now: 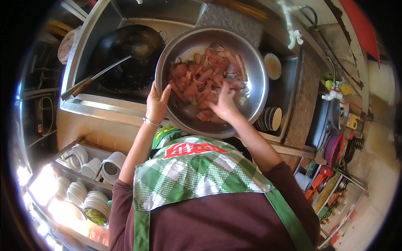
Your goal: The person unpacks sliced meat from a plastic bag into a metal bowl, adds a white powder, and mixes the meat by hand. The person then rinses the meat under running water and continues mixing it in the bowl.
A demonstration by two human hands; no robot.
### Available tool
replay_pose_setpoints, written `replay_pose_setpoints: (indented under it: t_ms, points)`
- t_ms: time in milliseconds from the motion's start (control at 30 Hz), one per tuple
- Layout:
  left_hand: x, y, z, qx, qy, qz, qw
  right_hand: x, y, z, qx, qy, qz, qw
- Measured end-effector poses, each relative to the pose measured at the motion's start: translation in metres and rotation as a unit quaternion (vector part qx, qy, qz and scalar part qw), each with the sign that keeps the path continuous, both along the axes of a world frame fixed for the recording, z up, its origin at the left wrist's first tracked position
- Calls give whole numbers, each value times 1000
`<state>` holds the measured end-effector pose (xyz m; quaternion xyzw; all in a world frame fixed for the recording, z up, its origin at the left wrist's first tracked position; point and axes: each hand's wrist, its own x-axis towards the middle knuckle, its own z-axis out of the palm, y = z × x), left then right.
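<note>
A wide stainless steel bowl (256,94) is in front of me, tilted slightly over the counter's front edge. Pieces of raw pinkish flesh (204,73) lie inside it, some with grey skin like fish. My left hand (158,102) grips the bowl's left rim, thumb on the inside and fingers mostly hidden beneath. Down in the bowl is my right hand (224,102), blurred by motion. Its thumb and fingers are apart and touch the pieces at the lower right.
Left of the bowl sits a black wok (125,75) with a metal ladle (111,67) in it. On the right are a white dish (272,66), several stacked bowls (271,118) and a tap (294,38). White crockery (94,204) fills a rack at lower left.
</note>
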<state>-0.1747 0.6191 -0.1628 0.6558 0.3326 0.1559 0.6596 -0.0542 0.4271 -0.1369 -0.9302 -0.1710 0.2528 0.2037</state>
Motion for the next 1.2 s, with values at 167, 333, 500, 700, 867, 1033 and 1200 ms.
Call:
replay_pose_setpoints:
  t_ms: [167,333,500,700,867,1033,1200]
  points:
    - [3,0,14,51,35,-29,998,-10,73,-29,189,-163,148,957]
    - [-4,16,6,-9,24,-34,999,13,7,-11,-41,-106,487,866]
    - [-1,15,11,-44,40,-39,997,120,12,25,-68,-178,252,949]
    - [3,18,7,4,52,-25,998,48,99,-36,143,-127,334,923]
    - [-3,28,13,-3,82,-47,996,42,53,11,-195,-182,673,690]
    - [-2,20,3,-22,16,-13,1000,119,15,-35,31,-291,132,947]
    - [2,22,5,-13,35,-14,999,20,9,-11,-6,-169,476,863]
